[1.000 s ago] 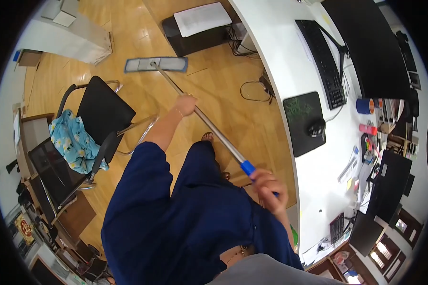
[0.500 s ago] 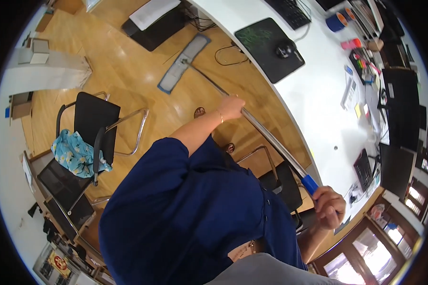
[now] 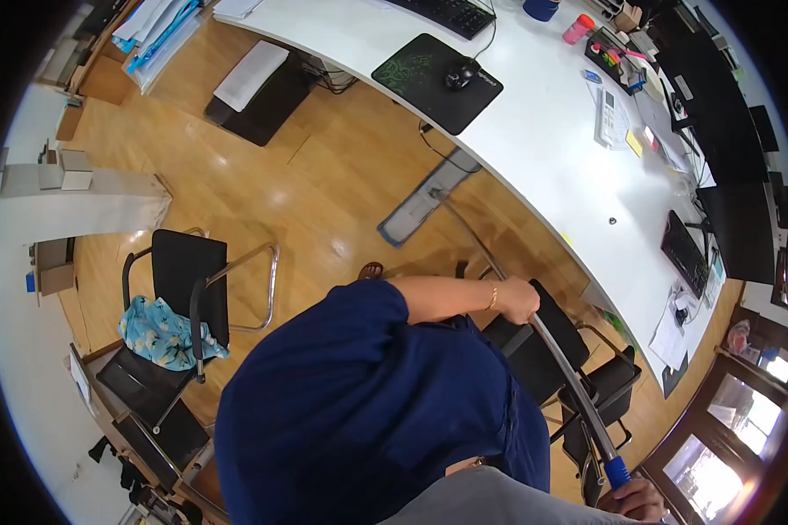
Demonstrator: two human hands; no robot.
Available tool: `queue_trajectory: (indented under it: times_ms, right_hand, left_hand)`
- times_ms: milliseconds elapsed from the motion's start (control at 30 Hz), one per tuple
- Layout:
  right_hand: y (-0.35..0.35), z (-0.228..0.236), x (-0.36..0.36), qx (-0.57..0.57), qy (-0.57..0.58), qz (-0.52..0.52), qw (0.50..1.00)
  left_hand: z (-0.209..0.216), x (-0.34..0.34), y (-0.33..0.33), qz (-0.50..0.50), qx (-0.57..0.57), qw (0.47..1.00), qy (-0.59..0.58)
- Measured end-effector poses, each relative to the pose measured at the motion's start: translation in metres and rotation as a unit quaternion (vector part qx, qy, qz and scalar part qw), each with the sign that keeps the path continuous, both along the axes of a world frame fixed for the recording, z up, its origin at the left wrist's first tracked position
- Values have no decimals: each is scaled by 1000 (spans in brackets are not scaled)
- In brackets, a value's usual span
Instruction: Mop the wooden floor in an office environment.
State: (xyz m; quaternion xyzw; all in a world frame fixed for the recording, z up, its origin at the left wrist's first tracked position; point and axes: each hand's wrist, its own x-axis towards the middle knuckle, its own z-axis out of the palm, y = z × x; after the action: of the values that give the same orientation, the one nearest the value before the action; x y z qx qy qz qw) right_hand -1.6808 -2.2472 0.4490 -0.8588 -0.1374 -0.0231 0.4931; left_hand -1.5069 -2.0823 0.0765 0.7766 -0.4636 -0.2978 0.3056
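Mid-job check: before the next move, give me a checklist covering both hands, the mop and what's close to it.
1. Left hand closed on the metal pole: ok.
2. Right hand closed on the blue grip: ok.
3. Flat mop head down on the wooden floor: ok.
4. Sandaled foot apart from the mop head: ok.
5. Mop head's far end in full view: not ok, the white desk cuts across it.
6. Pole clear of the black chair: cannot tell, they overlap in this view.

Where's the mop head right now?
In the head view, just above centre, the mop head lies on the floor, its upper end by the edge of the desk, below the mouse pad.
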Motion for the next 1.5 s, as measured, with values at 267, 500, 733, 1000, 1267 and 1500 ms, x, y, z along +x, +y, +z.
queue_trajectory:
  times_ms: [267, 500, 733, 1000, 1267, 1500]
  right_hand:
    - [102, -92, -59, 232, -65, -131, 962]
    - [184, -214, -89, 312, -25, -178, 933]
    - [219, -158, -123, 258, 10, -299, 919]
    - [254, -46, -259, 172, 20, -438, 882]
    - [277, -151, -208, 248, -107, -482, 834]
    - [255, -217, -101, 287, -55, -331, 897]
  left_hand:
    - [-48, 31, 61, -61, 17, 992, -105]
    - [-132, 53, 145, -47, 137, 976, -164]
    - [-134, -3, 148, -39, 25, 981, -189]
    - [-22, -152, 103, -229, -11, 973, -30]
    - [-98, -81, 61, -180, -3, 975, -132]
    - [-138, 11, 69, 105, 126, 973, -160]
